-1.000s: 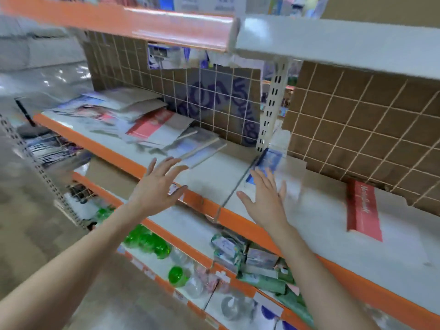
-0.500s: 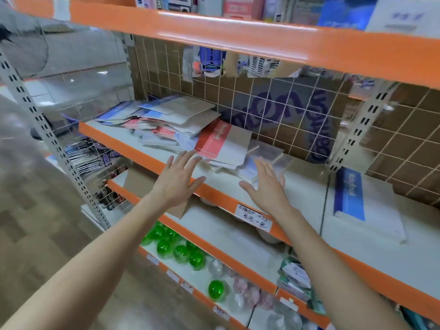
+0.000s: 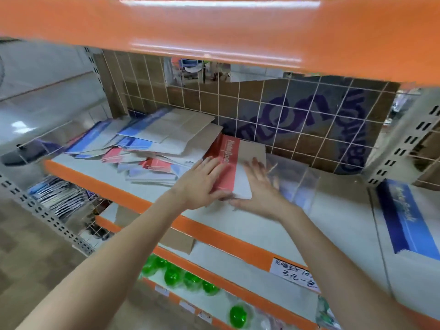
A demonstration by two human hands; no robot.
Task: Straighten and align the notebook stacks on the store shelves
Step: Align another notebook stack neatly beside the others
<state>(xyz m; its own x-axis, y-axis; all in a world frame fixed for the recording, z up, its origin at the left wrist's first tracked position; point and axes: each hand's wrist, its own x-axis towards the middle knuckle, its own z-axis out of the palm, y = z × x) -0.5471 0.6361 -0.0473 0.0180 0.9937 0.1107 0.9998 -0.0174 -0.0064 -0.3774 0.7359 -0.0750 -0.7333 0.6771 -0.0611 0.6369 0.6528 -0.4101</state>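
Note:
A loose, crooked pile of notebooks with blue, red and brown covers sprawls over the left part of the middle shelf. At its right end lies a red-banded notebook, tilted. My left hand rests flat on its red band, fingers straight, with the thumb along its near edge. My right hand presses the pale half of the same cover with spread fingers. Further right, a blue-banded notebook stack lies apart in the neighbouring bay.
A clear plastic divider stands just right of my right hand. The orange upper shelf hangs low overhead, and a wire grid with cardboard backs the shelf. Green balls lie on the lower shelf. A handwritten price label is on the orange edge.
Both hands have moved forward over the shelf edge and come down on the red-banded notebook. The view has shifted left and closer to the messy pile.

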